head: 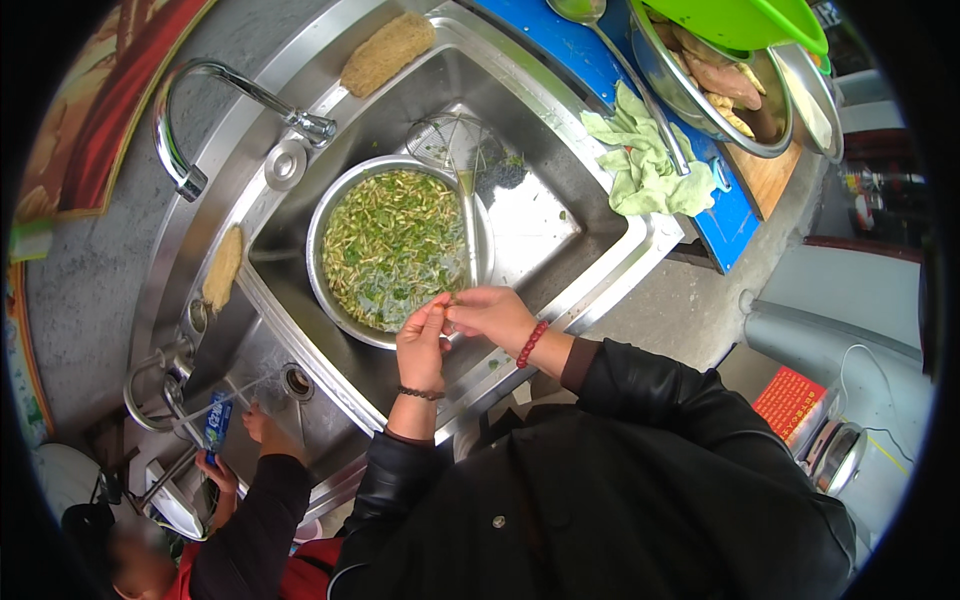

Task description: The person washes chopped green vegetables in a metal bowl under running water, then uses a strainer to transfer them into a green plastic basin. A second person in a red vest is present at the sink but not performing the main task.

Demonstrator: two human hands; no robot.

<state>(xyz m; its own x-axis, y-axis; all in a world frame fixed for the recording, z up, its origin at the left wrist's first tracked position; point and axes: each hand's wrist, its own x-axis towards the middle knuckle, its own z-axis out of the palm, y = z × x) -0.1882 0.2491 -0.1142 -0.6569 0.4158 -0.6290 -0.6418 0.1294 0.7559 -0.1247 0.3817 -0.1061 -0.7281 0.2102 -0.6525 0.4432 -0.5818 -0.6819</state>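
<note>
Just over the near rim of a metal basin (313, 255), my left hand (421, 352) and my right hand (491, 311) meet fingertip to fingertip. Between them they pinch a small bit of greens (454, 298), mostly hidden by the fingers. Chopped green stems and leaves (390, 240) float in water in the basin, which stands inside a stainless steel sink (540, 255). A wire strainer (442, 139) leans at the basin's right side, its handle (470, 232) running down toward my hands. Leaf scraps (514, 160) lie on the sink bottom beside it.
A chrome faucet (171, 142) arches at the left. One loofah (388, 54) lies on the far ledge. At right are a green cloth (652, 165), a ladle (637, 82) and a bowl of sweet potatoes (720, 75). Lower left, a co-worker's hand (255, 421) reaches into the second basin.
</note>
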